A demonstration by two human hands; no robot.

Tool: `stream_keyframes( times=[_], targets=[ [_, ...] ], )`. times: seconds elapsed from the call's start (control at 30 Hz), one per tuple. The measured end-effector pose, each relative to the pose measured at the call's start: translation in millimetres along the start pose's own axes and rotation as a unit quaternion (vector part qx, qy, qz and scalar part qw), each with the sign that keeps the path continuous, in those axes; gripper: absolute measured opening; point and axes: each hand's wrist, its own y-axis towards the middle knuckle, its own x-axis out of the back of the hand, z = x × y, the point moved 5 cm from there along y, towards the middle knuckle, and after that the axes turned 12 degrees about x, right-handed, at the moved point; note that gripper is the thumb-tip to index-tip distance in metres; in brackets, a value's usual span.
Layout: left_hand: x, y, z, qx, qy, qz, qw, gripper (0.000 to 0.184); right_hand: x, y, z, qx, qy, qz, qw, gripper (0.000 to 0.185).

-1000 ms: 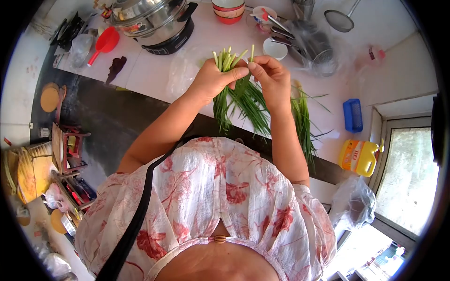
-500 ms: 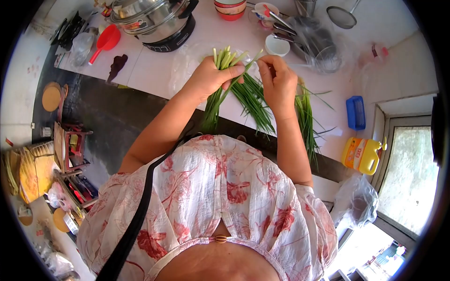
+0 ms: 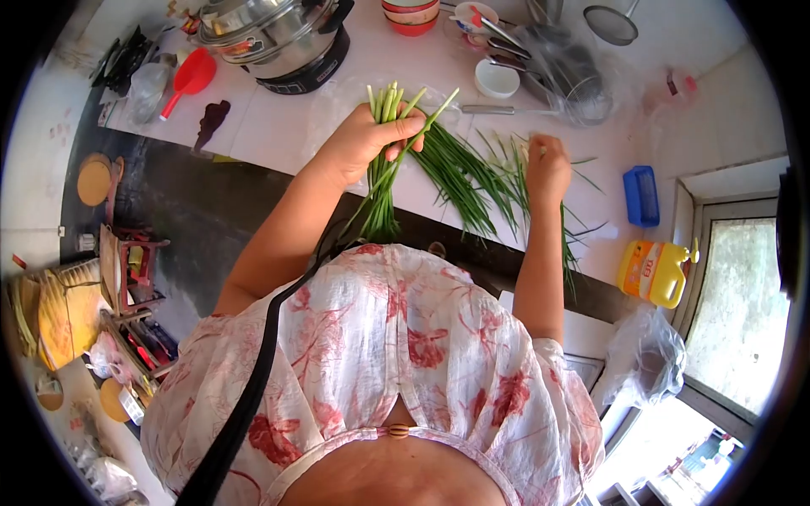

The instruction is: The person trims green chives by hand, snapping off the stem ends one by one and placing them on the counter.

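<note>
My left hand [image 3: 369,139] is wrapped round a bunch of green stalks [image 3: 381,190], pale cut ends up and leaves hanging toward my body. One stalk in it slants up to the right. On the white counter just right of this bunch lies a pile of long green leaves [image 3: 460,181]. My right hand [image 3: 548,169] is over the other green stalks [image 3: 516,164] at the right, its fingers curled together. What those fingers hold, if anything, is too small to make out.
Behind are a steel steamer [image 3: 270,38], stacked bowls [image 3: 411,15], a white bowl [image 3: 496,78] and a strainer [image 3: 611,26]. A red ladle [image 3: 194,74] lies left. At right stand a blue basket [image 3: 641,196] and a yellow jug [image 3: 654,271].
My right hand has moved away from the bunch, right and down to the stalks at the right. My left hand has shifted slightly left, still round its bunch.
</note>
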Motion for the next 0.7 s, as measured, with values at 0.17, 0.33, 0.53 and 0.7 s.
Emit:
stream_keyframes(
  times=[0.17,0.33,0.53,0.7],
  targets=[
    [-7,0,-1,0.006,0.001,0.002,1.000,0.022,-12,7,70,0.036,0.172,0.103,0.979,0.017],
    [-18,0,-2,-0.005,0.027,0.021,0.999,0.021,-31,17,131,-0.095,0.489,0.134,0.857,0.014],
    [-18,-9,-5,-0.073,0.046,-0.077,0.993,0.018,-39,14,138,-0.094,0.474,0.107,0.869,0.015],
    [-13,-9,-4,-0.074,0.036,-0.103,0.991,0.018,-42,11,138,-0.104,0.493,0.132,0.854,0.013]
  ],
)
